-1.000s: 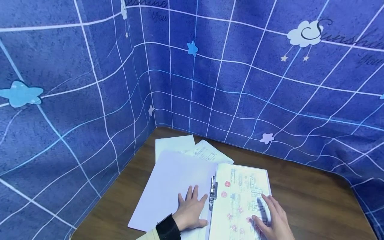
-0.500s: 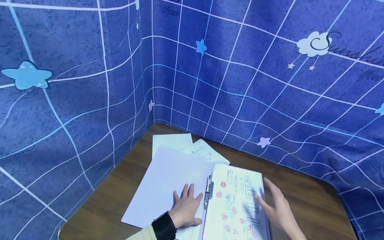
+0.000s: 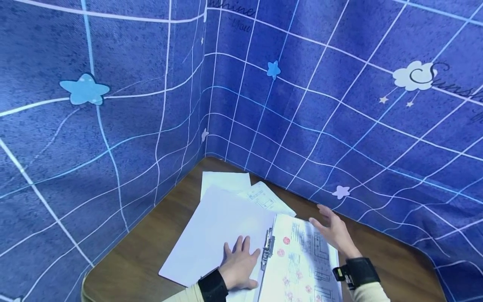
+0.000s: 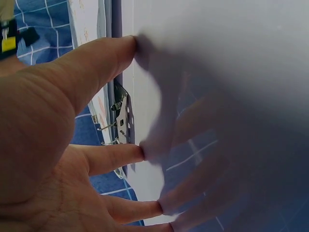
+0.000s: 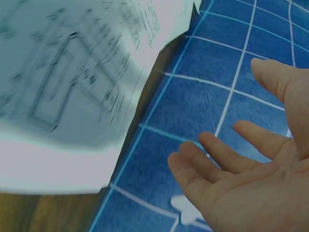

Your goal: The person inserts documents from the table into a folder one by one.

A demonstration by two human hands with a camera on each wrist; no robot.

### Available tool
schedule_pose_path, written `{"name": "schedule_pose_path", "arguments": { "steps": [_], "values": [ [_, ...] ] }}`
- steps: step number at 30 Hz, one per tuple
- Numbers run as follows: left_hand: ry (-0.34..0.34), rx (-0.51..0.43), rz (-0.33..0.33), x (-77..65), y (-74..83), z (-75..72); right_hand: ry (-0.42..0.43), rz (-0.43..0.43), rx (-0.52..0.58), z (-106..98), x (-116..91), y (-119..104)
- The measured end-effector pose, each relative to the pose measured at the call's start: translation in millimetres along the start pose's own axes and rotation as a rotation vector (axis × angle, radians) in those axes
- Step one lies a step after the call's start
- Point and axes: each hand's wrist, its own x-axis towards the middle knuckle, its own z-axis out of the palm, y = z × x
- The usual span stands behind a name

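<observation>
An opened folder lies on the table, its bare pale cover (image 3: 222, 222) to the left and a stack of printed sheets (image 3: 298, 260) with red stamps to the right. Between them sits a metal clip (image 3: 267, 249), also visible beside the thumb in the left wrist view. Fingers spread, my left hand (image 3: 240, 264) rests on the inside of the cover; in the left wrist view its fingertips (image 4: 140, 152) touch the glossy surface. My right hand (image 3: 336, 230) hovers over the far right corner of the sheets, fingers apart. The right wrist view shows nothing in that hand (image 5: 251, 164).
Two loose papers, a blank-looking sheet (image 3: 226, 181) and a printed sheet (image 3: 269, 199), lie partly under the folder's far edge. A blue gridded curtain (image 3: 151, 105) walls the brown wooden table (image 3: 128, 264) at the back and left.
My right hand has lifted from the sheets' right side and moved away from me to their far right corner. The left hand stays on the cover. The head view has shifted.
</observation>
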Motion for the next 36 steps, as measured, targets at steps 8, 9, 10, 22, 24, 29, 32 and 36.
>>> {"name": "schedule_pose_path", "arguments": {
  "steps": [8,9,10,22,24,29,32,36],
  "values": [
    [-0.019,0.002,0.007,-4.1,-4.2,8.9,-0.014,-0.03,-0.052,37,47,-3],
    [-0.019,0.003,0.007,-4.3,-4.1,9.1,-0.019,-0.04,-0.063,41,52,-4],
    [-0.012,0.002,0.009,-4.3,-3.9,9.2,-0.021,-0.047,-0.074,44,58,-5],
    [0.02,0.051,0.003,2.3,2.3,7.7,-0.072,-0.044,-0.136,65,96,-4],
    [0.017,0.048,0.005,3.9,2.5,7.8,-0.077,-0.036,-0.154,68,100,-1],
    [0.007,0.054,0.001,4.4,2.4,6.7,-0.084,0.003,-0.166,74,104,1],
    [0.001,0.056,-0.007,3.4,3.2,4.2,-0.078,0.018,-0.179,78,104,0],
    [-0.002,0.062,-0.015,3.1,2.6,2.8,-0.083,0.043,-0.179,81,103,-5]
  ]
}}
